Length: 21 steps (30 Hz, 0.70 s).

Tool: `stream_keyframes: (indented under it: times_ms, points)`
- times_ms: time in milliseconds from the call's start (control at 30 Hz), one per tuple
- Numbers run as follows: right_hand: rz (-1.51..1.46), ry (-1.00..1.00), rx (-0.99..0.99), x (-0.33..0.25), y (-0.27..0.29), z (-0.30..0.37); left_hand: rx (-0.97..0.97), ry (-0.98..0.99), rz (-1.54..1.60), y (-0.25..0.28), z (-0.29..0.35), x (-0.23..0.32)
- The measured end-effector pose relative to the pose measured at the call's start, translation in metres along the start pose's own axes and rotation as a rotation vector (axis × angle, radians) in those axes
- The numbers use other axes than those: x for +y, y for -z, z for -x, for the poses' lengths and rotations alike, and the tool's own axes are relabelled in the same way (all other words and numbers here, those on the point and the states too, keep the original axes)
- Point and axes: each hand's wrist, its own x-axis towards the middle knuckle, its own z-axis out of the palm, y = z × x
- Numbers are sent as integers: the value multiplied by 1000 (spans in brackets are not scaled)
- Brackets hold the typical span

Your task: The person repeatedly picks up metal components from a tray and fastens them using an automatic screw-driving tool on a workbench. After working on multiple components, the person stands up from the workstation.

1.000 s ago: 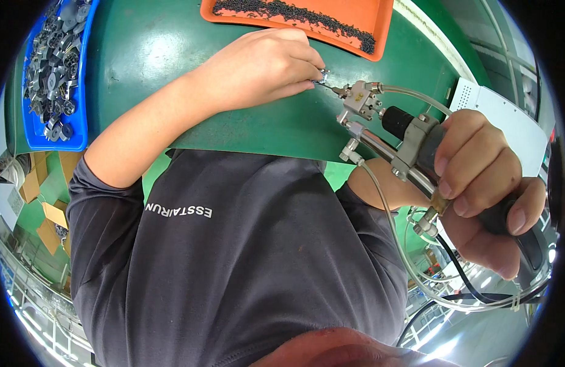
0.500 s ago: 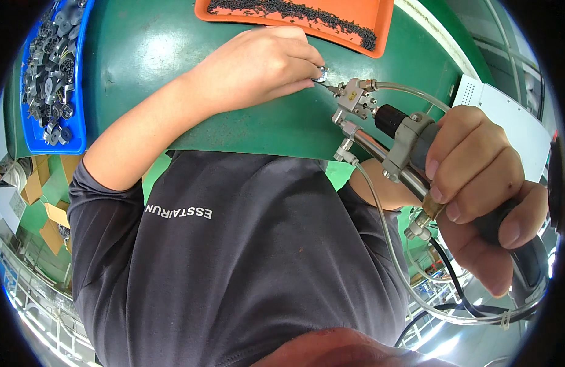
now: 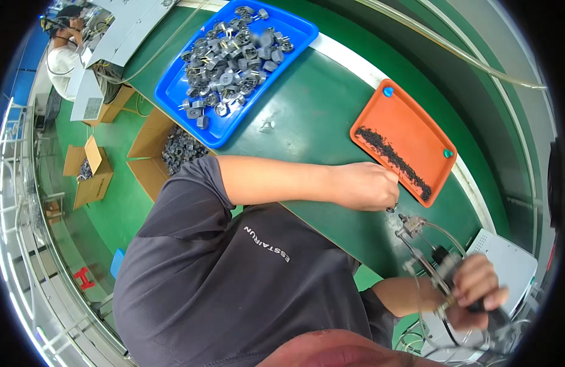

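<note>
I have the left hand pinched closed, its grip on a small dark part at the fingertips, above the desk. My right hand is wrapped around the tool, whose metal head is just beside the part; I can't tell whether they touch.

What worries me is the fingertips hiding most of the part: if I misjudge the line, the tip could slide off and jab them. The part is small, so a loose pinch might let it turn or drop. The right hand is blurred, so I'd trust my aim less. The clear tube could drag the head aside if it snags. My left knuckles are near the orange tray, and a bump could scatter its black pieces.

As for writing, pale capitals run across the dark shirt. A carton on the floor carries dark print too small for me to read. I can make out no label on the tool.
</note>
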Motion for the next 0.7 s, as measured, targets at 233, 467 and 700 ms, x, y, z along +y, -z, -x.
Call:
stream_keyframes:
  times_ms: [233, 467, 700]
  points:
    - [105, 32, 4, -13, -8, -8, 41, -39, -376, 59, 4, 2]
    - [228, 22, 32, -5, 9, -4, 440, 421, -1031, 218, 75, -3]
    - [218, 0, 18, 3, 15, -4, 715, 550, -682, 230, 121, 9]
